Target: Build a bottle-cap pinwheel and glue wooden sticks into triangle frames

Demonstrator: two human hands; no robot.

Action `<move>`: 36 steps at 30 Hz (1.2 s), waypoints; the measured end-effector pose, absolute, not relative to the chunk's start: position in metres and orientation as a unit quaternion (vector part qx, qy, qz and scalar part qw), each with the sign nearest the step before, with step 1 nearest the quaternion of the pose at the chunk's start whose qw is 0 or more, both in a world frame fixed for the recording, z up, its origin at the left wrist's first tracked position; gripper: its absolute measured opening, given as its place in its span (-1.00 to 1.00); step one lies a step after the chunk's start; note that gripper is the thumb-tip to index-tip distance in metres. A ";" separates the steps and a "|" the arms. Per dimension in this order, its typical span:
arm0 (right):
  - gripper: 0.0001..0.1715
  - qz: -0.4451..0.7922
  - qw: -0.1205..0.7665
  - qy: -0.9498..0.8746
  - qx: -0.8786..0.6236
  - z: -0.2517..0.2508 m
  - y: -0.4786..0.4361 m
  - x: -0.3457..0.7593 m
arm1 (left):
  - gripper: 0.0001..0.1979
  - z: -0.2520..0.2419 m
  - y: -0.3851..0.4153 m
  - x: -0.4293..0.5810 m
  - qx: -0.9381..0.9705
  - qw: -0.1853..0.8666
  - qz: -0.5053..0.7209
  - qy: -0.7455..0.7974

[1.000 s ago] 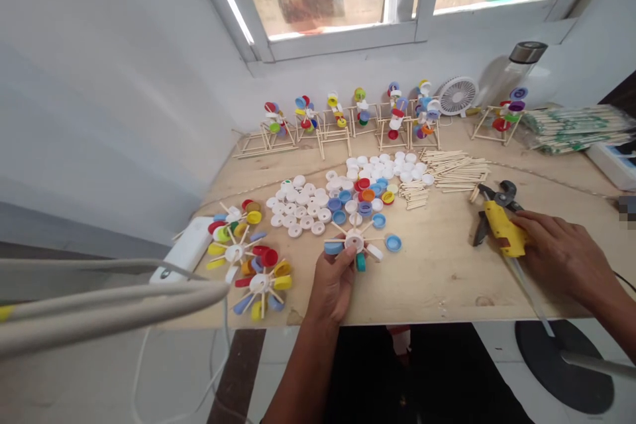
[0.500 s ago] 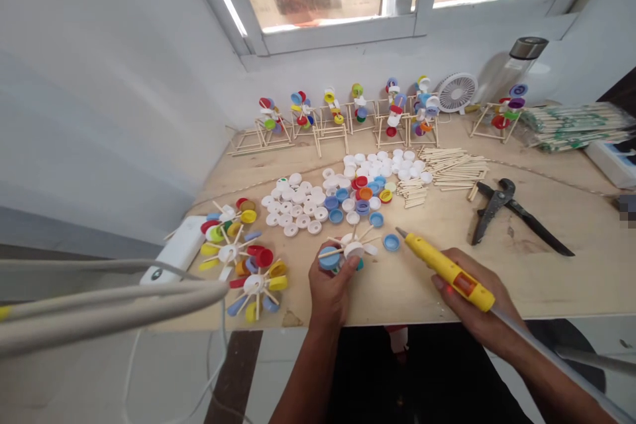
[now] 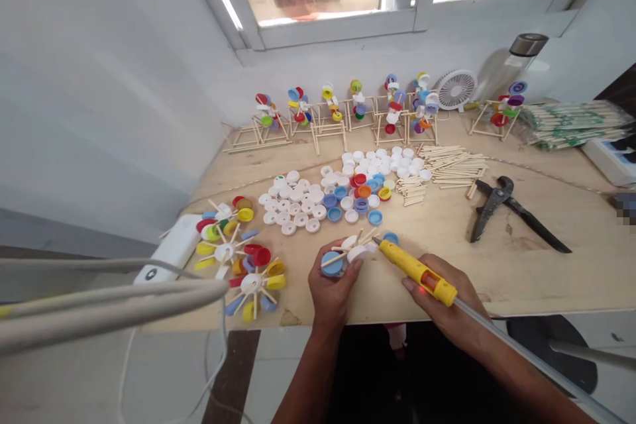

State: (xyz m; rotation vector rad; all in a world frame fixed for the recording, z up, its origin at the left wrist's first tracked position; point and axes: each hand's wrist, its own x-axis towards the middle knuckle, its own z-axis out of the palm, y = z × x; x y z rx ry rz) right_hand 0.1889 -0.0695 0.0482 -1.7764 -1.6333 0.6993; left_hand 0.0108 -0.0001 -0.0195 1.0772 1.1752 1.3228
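Head view; clock centred on the held cap wheel (image 3: pixel 356 253); work judged partly done.
Table (image 3: pixel 462 285): beneath all.
Framed cap wheels (image 3: pixel 394 116), row, 12 o'clock: assembled.
Loose cap wheels (image 3: pixel 251 283), three, 9 o'clock: seemingly capped, unframed.
Loose caps (image 3: pixel 298 200), 10 to 1 o'clock, and sticks (image 3: pixel 454 169), 2 o'clock: unused.
Right hand (image 3: pixel 443 298), 4 o'clock: wrapped around glue gun (image 3: pixel 405 264).
Left hand (image 3: pixel 328 291), 7 o'clock, apart from right: gripping the wheel at its fingertips; some spokes look bare, left to cap.
Nozzle (image 3: pixel 377 242), 2 o'clock: near spokes, contact unclear.
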 end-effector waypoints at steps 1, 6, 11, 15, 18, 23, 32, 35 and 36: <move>-0.69 0.264 0.307 -0.617 -0.674 0.047 -0.069 0.189 | -0.57 -0.020 0.000 0.011 0.448 0.508 0.549 0.490; -0.67 0.258 0.312 -0.609 -0.682 0.046 -0.068 0.189 | -0.57 -0.018 0.000 0.010 0.448 0.507 0.549 0.490; -0.66 0.256 0.295 -0.609 -0.690 0.047 -0.068 0.189 | -0.57 -0.017 0.000 0.010 0.442 0.515 0.550 0.486; -0.63 0.255 0.293 -0.604 -0.696 0.047 -0.068 0.188 | -0.57 -0.016 0.000 0.012 0.439 0.505 0.561 0.487; -0.62 0.250 0.297 -0.601 -0.699 0.048 -0.067 0.188 | -0.60 -0.015 0.000 0.012 0.439 0.505 0.564 0.484; -0.63 0.247 0.301 -0.601 -0.698 0.048 -0.066 0.188 | -0.63 -0.014 0.000 0.012 0.455 0.504 0.563 0.470; -0.60 0.254 0.297 -0.591 -0.705 0.049 -0.065 0.188 | -0.63 -0.011 0.000 0.012 0.456 0.505 0.565 0.467; -0.62 0.260 0.301 -0.579 -0.712 0.051 -0.065 0.187 | -0.63 -0.008 -0.001 0.013 0.446 0.507 0.567 0.472; -0.63 0.265 0.303 -0.576 -0.712 0.051 -0.065 0.187 | -0.63 -0.007 -0.001 0.013 0.444 0.507 0.568 0.473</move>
